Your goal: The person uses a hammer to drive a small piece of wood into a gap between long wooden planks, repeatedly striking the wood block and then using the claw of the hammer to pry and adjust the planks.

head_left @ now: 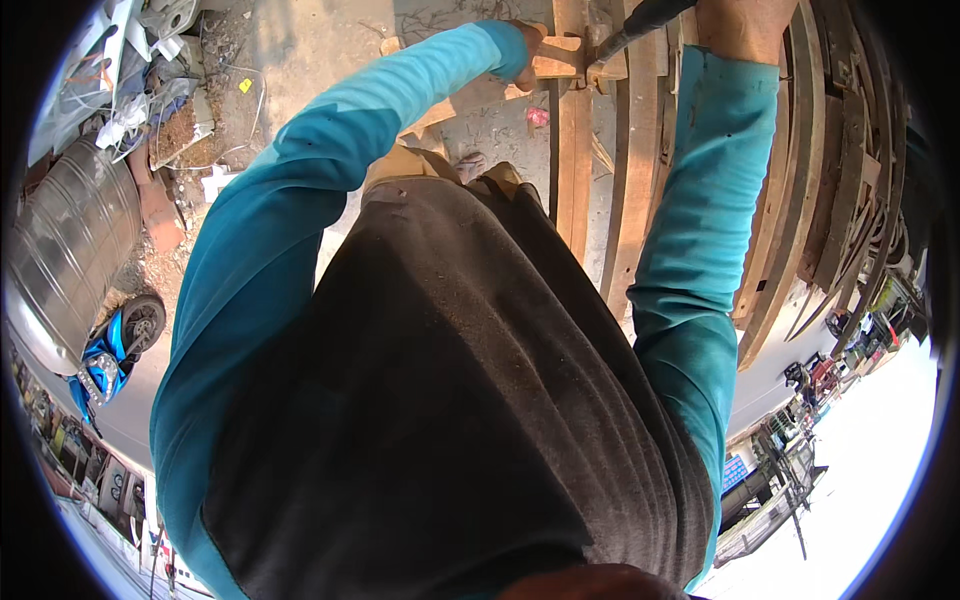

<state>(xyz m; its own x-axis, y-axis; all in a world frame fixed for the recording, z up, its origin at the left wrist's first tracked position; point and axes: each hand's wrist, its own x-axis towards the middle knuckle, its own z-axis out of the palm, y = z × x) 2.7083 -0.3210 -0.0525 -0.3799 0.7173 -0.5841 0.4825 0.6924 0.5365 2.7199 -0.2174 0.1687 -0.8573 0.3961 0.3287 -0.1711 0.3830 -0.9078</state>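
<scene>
At the top middle, my left hand (528, 55) is closed on the near end of a short wooden piece (560, 64). That piece lies across a long upright-running timber (573, 150). My right hand (745, 22) is at the top edge, with its fingers cut off by the frame. From it a dark-handled hammer (645, 22) slants down and left, its end close to the wooden piece; the head is hard to make out. Both of my arms wear teal sleeves, and a dark garment covers my body.
Several long timbers (630, 190) run along the right, with more stacked boards (845, 170) beyond. A ribbed metal tank (75, 240) stands at left near a blue motorbike (115, 350). White scrap (125, 115) and debris lie at upper left. A pink scrap (538, 116) is on the ground.
</scene>
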